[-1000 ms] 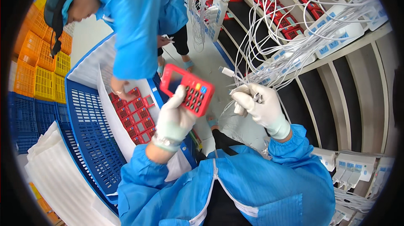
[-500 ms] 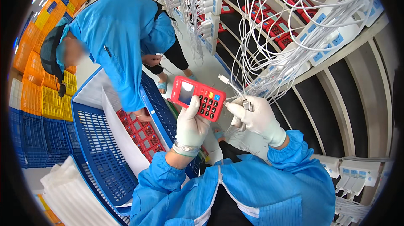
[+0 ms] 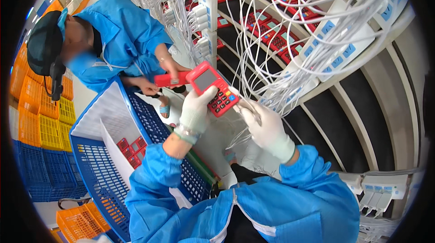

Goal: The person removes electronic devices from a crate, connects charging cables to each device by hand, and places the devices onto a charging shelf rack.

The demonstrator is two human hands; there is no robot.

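Note:
My gloved left hand (image 3: 197, 109) is closed around a red handheld payment terminal (image 3: 214, 90), thumb resting over its black keys. The terminal is tilted, with its grey screen toward the upper left. Close to its right edge, my gloved right hand (image 3: 265, 127) pinches white charging cables (image 3: 248, 107). I cannot tell whether a plug sits in the terminal. Left of my terminal, a co-worker's hands hold a second red terminal (image 3: 168, 80), which overlaps mine in the view. More red terminals (image 3: 132, 150) lie in a blue basket (image 3: 97, 161) beside my left arm.
A rack with curved black shelves (image 3: 335, 125) stands at the right, bearing red terminals (image 3: 272, 34) and white power strips (image 3: 340, 52). Loose white cables (image 3: 253, 62) hang across it. The co-worker (image 3: 113, 34) leans over the basket. Orange, yellow and blue crates (image 3: 50, 129) stack at the far left.
The co-worker has straightened somewhat and now holds up a red terminal. Fewer terminals show in the basket. My hands remain at the terminal, the right one close to its edge.

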